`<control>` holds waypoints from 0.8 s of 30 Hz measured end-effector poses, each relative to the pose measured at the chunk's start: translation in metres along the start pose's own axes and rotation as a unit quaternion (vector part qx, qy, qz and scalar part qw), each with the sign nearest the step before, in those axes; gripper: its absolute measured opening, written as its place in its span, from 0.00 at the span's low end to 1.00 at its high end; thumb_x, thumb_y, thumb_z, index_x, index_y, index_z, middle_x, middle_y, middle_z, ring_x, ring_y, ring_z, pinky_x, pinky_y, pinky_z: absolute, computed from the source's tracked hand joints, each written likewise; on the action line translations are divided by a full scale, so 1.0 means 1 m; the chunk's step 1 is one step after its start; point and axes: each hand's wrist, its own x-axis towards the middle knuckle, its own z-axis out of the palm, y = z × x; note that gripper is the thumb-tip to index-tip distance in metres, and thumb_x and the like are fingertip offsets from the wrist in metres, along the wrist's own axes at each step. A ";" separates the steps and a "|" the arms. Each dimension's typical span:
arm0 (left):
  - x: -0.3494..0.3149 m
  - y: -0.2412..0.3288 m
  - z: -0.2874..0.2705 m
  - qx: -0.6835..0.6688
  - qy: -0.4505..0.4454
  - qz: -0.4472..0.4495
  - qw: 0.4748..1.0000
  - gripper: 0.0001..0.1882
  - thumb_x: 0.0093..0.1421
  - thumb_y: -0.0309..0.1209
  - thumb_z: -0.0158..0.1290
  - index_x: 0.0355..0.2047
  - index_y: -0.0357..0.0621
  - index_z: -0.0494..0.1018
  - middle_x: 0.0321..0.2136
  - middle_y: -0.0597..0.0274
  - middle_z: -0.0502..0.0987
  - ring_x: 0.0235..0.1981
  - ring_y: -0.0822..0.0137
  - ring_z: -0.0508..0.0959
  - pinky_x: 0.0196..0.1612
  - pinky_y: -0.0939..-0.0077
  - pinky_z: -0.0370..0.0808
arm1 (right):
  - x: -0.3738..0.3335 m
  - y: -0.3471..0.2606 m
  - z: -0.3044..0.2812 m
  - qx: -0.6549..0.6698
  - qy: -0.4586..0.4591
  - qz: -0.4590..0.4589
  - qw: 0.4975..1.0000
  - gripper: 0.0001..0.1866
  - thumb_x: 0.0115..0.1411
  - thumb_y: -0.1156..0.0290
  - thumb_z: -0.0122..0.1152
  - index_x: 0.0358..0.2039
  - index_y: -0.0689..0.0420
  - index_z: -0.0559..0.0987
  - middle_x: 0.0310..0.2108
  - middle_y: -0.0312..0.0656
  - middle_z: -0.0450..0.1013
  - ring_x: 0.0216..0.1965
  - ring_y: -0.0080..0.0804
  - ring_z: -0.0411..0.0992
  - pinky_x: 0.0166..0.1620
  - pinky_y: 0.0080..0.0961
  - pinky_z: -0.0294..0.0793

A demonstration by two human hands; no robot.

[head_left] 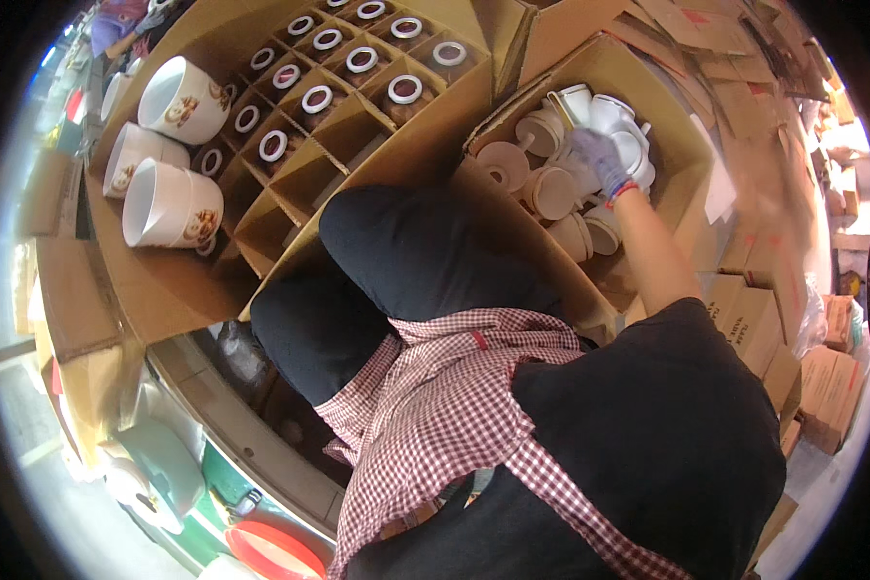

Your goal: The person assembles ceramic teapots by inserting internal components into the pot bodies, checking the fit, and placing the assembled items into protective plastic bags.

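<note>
My right hand (601,164), in a pale grey-purple glove with a coloured cuff, reaches into an open cardboard box (681,198) at the right. It lies over a jumble of white plastic pieces; some look like round lids (554,192) with a raised rim or stub, others like small cups (576,102). The fingers blur into the white pieces, so their grip is hidden. Beside that box, a larger carton with cardboard dividers (295,193) holds several jars with white ring-shaped tops (316,99). My left hand is out of sight.
White tubs with a printed brown pattern (172,203) stand at the larger carton's left side. Flattened cardboard (744,126) is stacked at the far right. Closed cartons (829,398) sit lower right. A red basin (273,551) and a green container (164,464) are at lower left.
</note>
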 end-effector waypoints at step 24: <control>-0.080 0.472 -0.013 -0.641 -0.460 0.074 0.610 0.31 0.64 0.31 0.53 0.67 0.35 0.64 0.64 0.53 0.68 0.67 0.59 0.66 0.71 0.64 0.59 | -0.143 -0.233 -0.038 0.639 -0.209 -0.324 0.666 0.24 0.76 0.54 0.47 0.21 0.47 0.66 0.17 0.29 0.57 0.24 0.20 0.59 0.30 0.25 0.62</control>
